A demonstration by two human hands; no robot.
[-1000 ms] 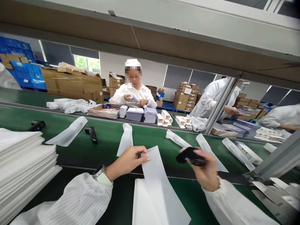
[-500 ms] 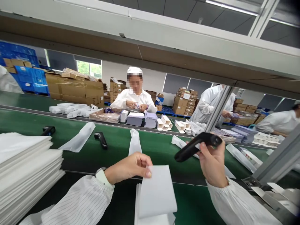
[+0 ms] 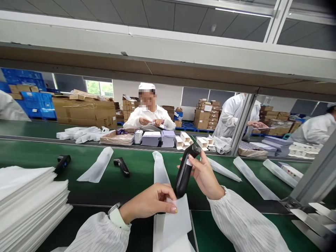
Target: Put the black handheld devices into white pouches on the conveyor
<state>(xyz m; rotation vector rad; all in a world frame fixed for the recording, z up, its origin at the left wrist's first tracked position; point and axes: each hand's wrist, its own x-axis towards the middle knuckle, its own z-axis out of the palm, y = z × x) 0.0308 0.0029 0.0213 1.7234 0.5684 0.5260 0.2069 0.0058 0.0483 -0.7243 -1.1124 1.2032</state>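
Black handheld device (image 3: 183,171) stands steeply tilted above the green belt (image 3: 136,152), its lower end right at the upper edge of a white pouch (image 3: 182,218); whether it has entered, I cannot tell. Its body is long, smooth and rounded like a handle, with a dull sheen, a bend into a short head at the top and a small pale label on its side. The right hand (image 3: 206,175) grips it near the head between thumb and fingers. The left hand (image 3: 149,203) pinches the pouch at its upper left corner. That pouch is thin, matte and slightly translucent, with straight edges, and lies over more white sheets (image 3: 159,238). At the left rises a thick stack of white sheets (image 3: 31,206) with uneven layered edges. Across the belt lie a crumpled, frosted wrapper (image 3: 96,166) and a second black device (image 3: 121,167), angular at its head. Both cuffs are gathered, pin-striped white cloth.
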